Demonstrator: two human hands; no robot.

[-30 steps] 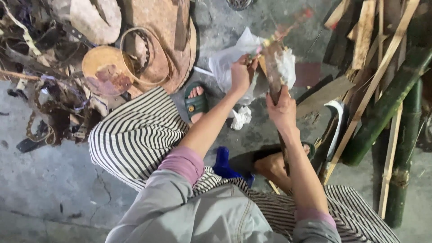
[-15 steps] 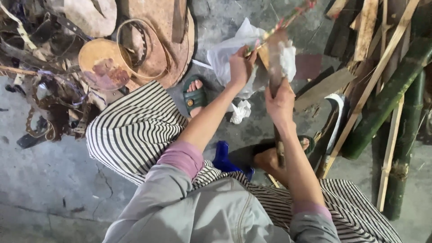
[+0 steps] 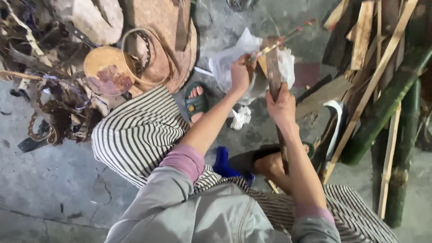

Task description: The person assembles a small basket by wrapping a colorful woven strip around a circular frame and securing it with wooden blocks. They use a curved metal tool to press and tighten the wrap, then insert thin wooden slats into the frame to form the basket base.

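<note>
My left hand [image 3: 240,74] is closed around one end of a thin bamboo strip [image 3: 288,35] that slants up to the right, its far tip marked red. My right hand [image 3: 282,105] grips a long dark blade-like tool [image 3: 273,67] held upright, its upper end meeting the strip. Behind both hands lies a white plastic bag [image 3: 229,60] on the concrete floor. My legs in striped trousers [image 3: 135,135] spread below, with my feet in green sandals [image 3: 196,101].
A round woven tray [image 3: 108,72] and wooden blocks [image 3: 94,18] lie at upper left beside tangled scrap. Green bamboo poles [image 3: 391,99] and split wooden slats [image 3: 360,36] lean at right. A blue object [image 3: 223,163] sits between my legs.
Both hands have stayed together on the strip and the tool, shifting only slightly; the strip's red tip tilts a little lower than before.
</note>
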